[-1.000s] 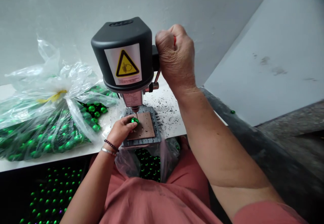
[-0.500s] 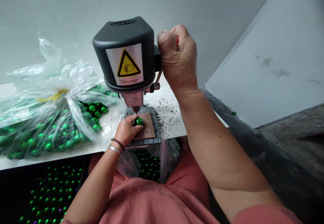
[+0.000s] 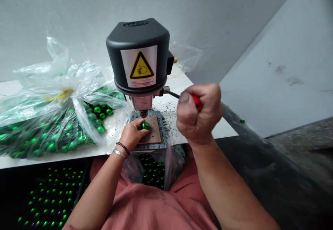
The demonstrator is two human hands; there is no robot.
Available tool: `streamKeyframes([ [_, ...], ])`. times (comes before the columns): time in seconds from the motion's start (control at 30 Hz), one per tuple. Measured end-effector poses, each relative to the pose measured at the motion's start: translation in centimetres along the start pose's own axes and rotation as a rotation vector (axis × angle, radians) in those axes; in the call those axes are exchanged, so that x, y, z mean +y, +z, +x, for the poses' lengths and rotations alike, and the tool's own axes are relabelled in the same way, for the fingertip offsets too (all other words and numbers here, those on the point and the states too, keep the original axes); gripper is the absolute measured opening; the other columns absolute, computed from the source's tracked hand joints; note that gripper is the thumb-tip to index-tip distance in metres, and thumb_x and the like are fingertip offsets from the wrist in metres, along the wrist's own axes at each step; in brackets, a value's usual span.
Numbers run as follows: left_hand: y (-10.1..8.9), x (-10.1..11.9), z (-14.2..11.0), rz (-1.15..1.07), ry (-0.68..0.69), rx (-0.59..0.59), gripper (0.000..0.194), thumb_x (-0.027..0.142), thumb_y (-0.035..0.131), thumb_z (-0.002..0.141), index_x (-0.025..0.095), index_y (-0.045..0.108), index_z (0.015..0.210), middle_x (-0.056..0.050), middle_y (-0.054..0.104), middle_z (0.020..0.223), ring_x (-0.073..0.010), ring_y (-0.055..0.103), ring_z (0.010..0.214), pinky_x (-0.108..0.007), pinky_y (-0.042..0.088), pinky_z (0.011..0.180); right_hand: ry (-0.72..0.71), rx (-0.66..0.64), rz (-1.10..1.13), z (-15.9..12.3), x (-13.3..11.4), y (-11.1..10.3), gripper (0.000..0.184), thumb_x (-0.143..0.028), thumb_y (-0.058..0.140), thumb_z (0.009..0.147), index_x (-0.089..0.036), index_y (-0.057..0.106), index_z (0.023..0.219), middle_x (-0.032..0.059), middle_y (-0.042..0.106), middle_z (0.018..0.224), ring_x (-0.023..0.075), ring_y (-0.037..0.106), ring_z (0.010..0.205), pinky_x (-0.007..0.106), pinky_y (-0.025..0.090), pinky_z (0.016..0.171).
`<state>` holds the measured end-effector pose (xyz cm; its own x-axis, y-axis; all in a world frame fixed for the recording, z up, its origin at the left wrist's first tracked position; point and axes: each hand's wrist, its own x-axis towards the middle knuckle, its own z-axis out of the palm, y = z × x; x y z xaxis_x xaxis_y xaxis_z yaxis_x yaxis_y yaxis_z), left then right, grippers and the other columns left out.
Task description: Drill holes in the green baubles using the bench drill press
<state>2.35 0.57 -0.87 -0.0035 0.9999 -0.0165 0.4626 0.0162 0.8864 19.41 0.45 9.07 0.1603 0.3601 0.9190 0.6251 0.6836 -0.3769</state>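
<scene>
I've got the left hand (image 3: 131, 134) pinching a shiny green ball (image 3: 145, 125) on the brown pad (image 3: 153, 129) under the bench drill's bit (image 3: 143, 119) (tip right at the ball), the right hand (image 3: 199, 113) fisted round the red-gripped lever (image 3: 197, 102), bagged green balls (image 3: 39, 127) on the desk (image 3: 179, 82) beyond.

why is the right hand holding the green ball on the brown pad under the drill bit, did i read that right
Not the right hand: the left hand holds the green ball on the brown pad under the drill bit, as the head view shows.
</scene>
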Motion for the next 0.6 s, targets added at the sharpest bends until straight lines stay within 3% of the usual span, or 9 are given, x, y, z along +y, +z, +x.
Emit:
streamKeyframes([
  [0.17,0.0,0.1,-0.1,0.060,0.013,-0.006,0.041,0.019,0.070,0.060,0.023,0.068,0.100,-0.003,0.068,0.098,-0.0218,0.058,0.097,-0.033,0.039,0.094,-0.006,-0.063,0.008,-1.9,0.4,-0.5,0.003,-0.021,0.046,0.077,-0.023,0.046,0.079,-0.0031,0.049,0.066,0.0078,0.046,0.056,0.025,0.039,0.054],
  [0.6,0.1,-0.2,-0.2,0.115,0.026,0.007,0.041,0.023,0.069,0.062,0.022,0.067,0.103,-0.004,0.067,0.105,-0.0219,0.058,0.100,-0.034,0.039,0.095,0.038,0.016,-0.002,-4.0,0.4,0.1,0.008,-0.020,0.043,0.076,-0.025,0.044,0.082,-0.0021,0.051,0.068,0.0121,0.051,0.063,0.029,0.043,0.060],
])
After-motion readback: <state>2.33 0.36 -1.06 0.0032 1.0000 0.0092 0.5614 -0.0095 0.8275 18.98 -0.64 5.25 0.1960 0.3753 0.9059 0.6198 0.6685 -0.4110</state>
